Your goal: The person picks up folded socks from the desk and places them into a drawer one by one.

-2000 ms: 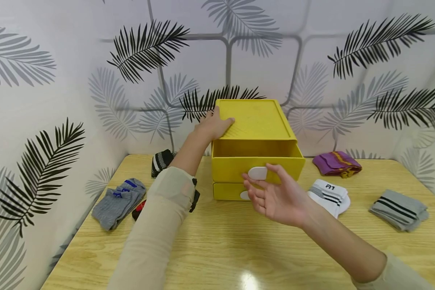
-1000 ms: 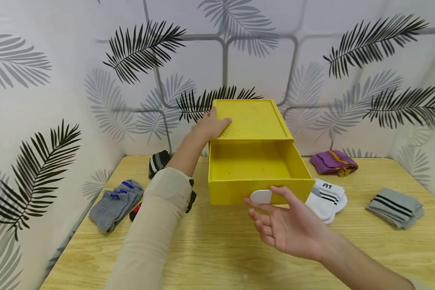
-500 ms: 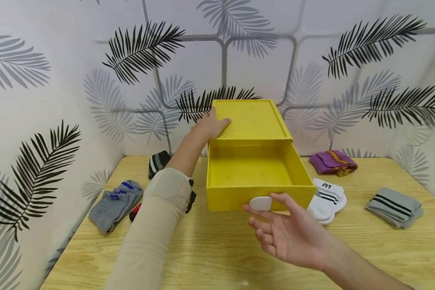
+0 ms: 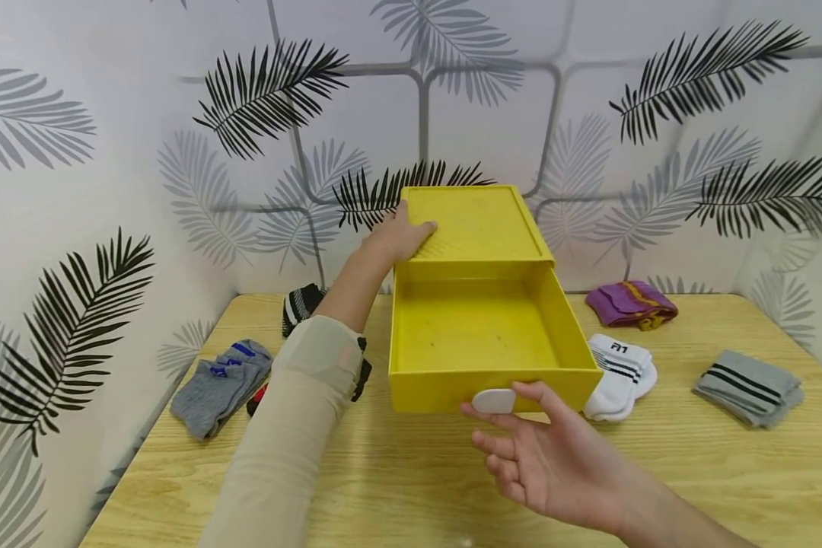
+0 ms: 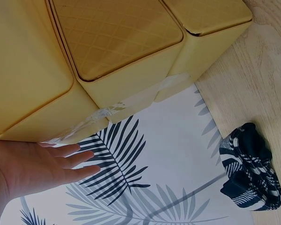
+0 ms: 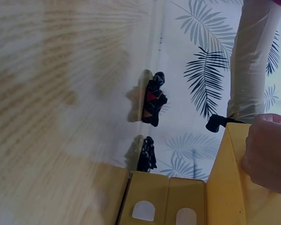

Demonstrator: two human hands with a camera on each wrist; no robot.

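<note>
A yellow drawer box [image 4: 476, 221] stands in the head view's middle, its top drawer [image 4: 476, 331] pulled far out with the bare floor showing. My right hand [image 4: 562, 464] pinches the white handle [image 4: 495, 401] on that drawer's front between thumb and index finger; the other fingers hang loosely bent. My left hand [image 4: 400, 234] rests on the box's upper left edge, thumb on top. In the left wrist view the left hand's straight fingers [image 5: 68, 157] lie by the side of the box. Lower drawers with white handles [image 6: 144, 211] show in the right wrist view.
Grey socks [image 4: 222, 388] and black-and-white socks [image 4: 303, 304] lie left on the wooden table [image 4: 411, 487]. A dark and red pair [image 6: 152, 101] is partly behind the left arm. White socks [image 4: 616, 377], purple socks [image 4: 630, 303] and striped grey socks [image 4: 750, 387] lie right.
My right hand has drawn the top drawer out toward me by its handle, from slightly open to far out. My left hand has kept its place on the box.
</note>
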